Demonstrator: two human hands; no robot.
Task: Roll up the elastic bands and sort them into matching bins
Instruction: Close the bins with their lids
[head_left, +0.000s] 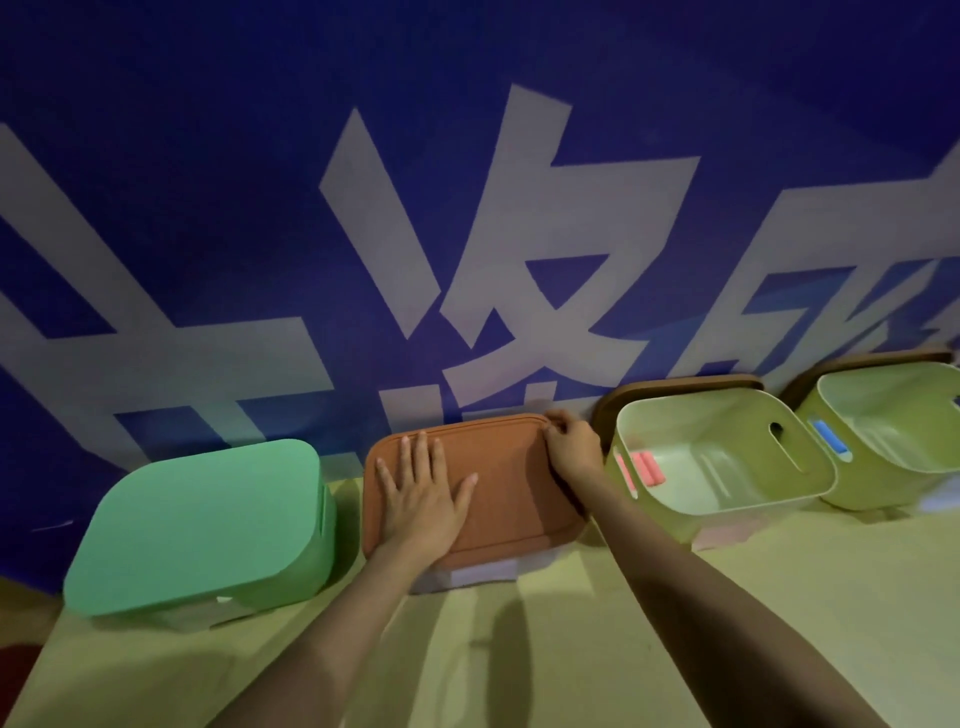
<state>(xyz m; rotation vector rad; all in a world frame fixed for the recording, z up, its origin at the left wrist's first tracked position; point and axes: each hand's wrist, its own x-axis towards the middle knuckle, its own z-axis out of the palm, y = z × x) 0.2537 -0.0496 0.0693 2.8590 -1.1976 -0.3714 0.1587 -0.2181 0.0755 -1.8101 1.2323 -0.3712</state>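
your left hand (423, 493) lies flat on the brown lid (509, 467), fingers spread, palm down on its near-left part. your right hand (571, 447) is at the lid's far right corner, fingers curled over the edge and pinching it. the lid sits closed on a pale bin (467, 574), of which only the front lower wall shows below the lid.

just left of the brown lid stands a green lidded bin (202, 519), shut. just right of the brown lid is an open green bin (727, 512), and the pink rolled bands (647, 467) lie inside it on the floor, against the wall nearest the brown lid. further right of the brown lid is a second open bin (872, 493) with a blue roll (831, 440) at its left wall; cannot tell if it lies inside or is stuck on the wall.

behind each open bin a spare brown lid (675, 387) leans on the blue banner (260, 208), which rises just behind the brown lid too. all bins sit on a yellowish table (779, 623), and both forearms reach across it to the brown lid.
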